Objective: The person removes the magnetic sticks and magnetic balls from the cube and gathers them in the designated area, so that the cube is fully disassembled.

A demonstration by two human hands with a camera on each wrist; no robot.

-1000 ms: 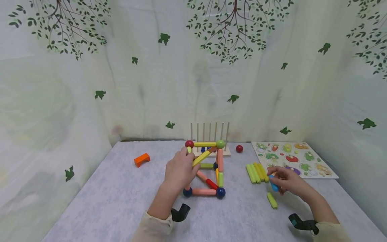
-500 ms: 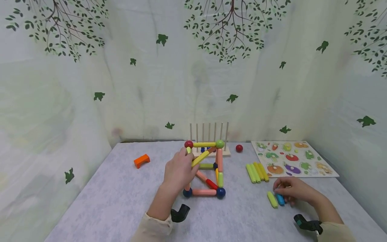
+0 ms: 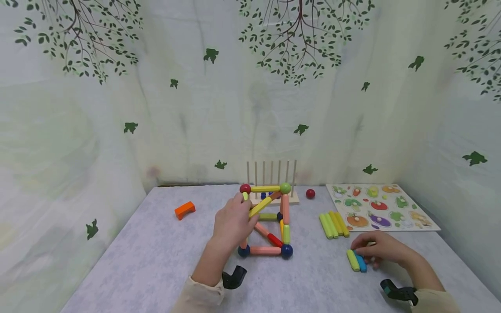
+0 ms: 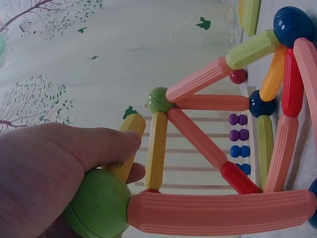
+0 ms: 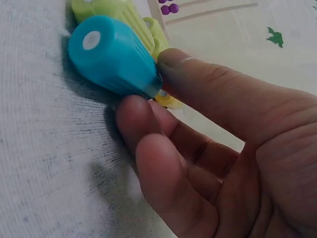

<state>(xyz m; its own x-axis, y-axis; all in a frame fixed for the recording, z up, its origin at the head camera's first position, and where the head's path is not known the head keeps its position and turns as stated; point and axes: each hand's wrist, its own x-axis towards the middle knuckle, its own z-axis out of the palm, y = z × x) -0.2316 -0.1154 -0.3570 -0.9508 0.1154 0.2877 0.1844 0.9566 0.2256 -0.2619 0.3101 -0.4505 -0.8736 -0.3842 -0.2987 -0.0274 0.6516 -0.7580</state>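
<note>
My left hand [image 3: 234, 218] pinches a yellow magnetic stick [image 4: 132, 123] between thumb and fingers at the top of a frame of sticks and balls. Close by that hand, a large green ball [image 4: 98, 204] joins a salmon stick [image 4: 223, 212]; the hand covers this ball in the head view. Blue balls [image 3: 287, 251] form lower corners, and a red ball [image 3: 245, 188] and a smaller green ball [image 3: 285, 188] sit on top. My right hand [image 3: 385, 250] pinches the far end of a short blue stick [image 5: 111, 54], which lies on the table beside a lime stick [image 3: 353, 260].
Several lime and yellow sticks [image 3: 334, 224] lie in a row left of a vegetable puzzle board [image 3: 420, 224]. Behind the frame stands a bead rack with upright rods [image 3: 295, 174], with a loose red ball [image 3: 310, 194] to its right. An orange block [image 3: 185, 210] lies at left.
My right hand has brought the blue stick down and toward me, from near the stick row to a place alongside the single lime stick. The left hand has stayed at the frame.
</note>
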